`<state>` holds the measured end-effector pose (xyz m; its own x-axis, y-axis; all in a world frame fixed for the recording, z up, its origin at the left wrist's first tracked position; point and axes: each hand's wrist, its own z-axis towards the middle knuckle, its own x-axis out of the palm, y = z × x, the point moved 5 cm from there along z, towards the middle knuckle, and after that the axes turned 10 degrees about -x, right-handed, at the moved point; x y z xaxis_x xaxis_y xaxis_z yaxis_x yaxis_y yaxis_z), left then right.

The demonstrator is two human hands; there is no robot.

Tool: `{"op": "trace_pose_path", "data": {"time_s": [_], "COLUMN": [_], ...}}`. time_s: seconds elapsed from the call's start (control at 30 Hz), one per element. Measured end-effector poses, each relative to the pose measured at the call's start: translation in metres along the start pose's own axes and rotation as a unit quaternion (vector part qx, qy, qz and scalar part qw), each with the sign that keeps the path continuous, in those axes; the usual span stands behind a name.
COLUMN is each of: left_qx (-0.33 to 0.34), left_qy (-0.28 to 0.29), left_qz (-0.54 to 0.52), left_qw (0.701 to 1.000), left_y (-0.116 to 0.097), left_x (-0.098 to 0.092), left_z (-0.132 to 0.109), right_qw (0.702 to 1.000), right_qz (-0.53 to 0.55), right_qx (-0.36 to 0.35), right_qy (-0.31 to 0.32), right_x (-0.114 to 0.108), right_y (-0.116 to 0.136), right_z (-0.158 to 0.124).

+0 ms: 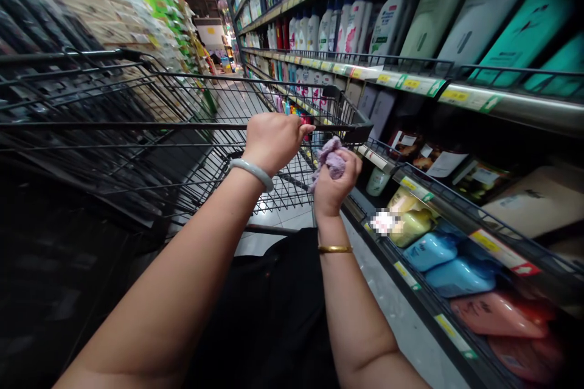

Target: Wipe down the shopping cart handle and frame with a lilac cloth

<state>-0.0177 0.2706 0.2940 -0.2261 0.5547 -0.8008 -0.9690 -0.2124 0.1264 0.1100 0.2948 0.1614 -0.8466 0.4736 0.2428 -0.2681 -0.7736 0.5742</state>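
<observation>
A black wire shopping cart (150,134) stands in front of me in a shop aisle. My left hand (272,141), with a pale bangle on the wrist, is closed round the cart's handle bar (182,126). My right hand (336,179), with a gold bangle on the wrist, is closed on a crumpled lilac cloth (332,159). The cloth sits just below the right end of the handle bar, close to my left hand.
Shelves (456,94) of bottles and refill pouches run along the right, close to my right arm. Stacked packaged goods (114,6) line the left side. The aisle floor (237,97) stretches ahead beyond the cart.
</observation>
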Motion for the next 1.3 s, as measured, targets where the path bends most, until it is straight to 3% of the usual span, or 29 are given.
{"op": "trace_pose_path", "data": {"time_s": [0.17,0.23,0.4,0.6,0.77,0.83,0.97,1.17,1.3], "left_qx": [-0.008,-0.006,-0.002,-0.005,0.000,0.000,-0.004,0.031,0.021], "left_qy": [0.002,0.005,-0.002,-0.001,0.000,-0.001,0.003,0.009,0.008], "left_qz": [-0.002,-0.003,-0.004,-0.008,-0.003,-0.006,-0.009,0.019,0.000], "left_qw": [1.000,1.000,1.000,1.000,1.000,1.000,1.000,0.999,1.000], "left_y": [0.001,0.000,0.000,0.001,0.001,0.001,0.003,0.005,0.014], "left_x": [0.000,0.000,0.001,0.001,0.001,0.002,0.002,0.002,-0.004], "left_z": [0.001,0.001,0.000,0.001,0.000,0.000,0.001,0.000,-0.002], "right_qw": [0.992,0.994,1.000,0.993,0.999,0.999,0.995,0.998,0.997], "right_qz": [0.016,0.024,0.009,0.072,0.025,0.021,0.056,0.036,0.060], "right_qx": [-0.026,-0.030,0.006,-0.018,0.028,0.041,0.018,0.038,0.032], "right_qy": [0.120,0.104,-0.015,0.095,-0.014,-0.001,0.086,-0.015,0.029], "right_x": [0.018,0.013,-0.010,0.012,-0.004,-0.001,0.017,0.004,0.010], "right_y": [0.011,0.007,-0.009,0.005,-0.007,-0.008,0.003,-0.001,0.009], "right_z": [-0.014,-0.007,0.006,-0.014,-0.005,-0.009,-0.022,-0.010,-0.002]}}
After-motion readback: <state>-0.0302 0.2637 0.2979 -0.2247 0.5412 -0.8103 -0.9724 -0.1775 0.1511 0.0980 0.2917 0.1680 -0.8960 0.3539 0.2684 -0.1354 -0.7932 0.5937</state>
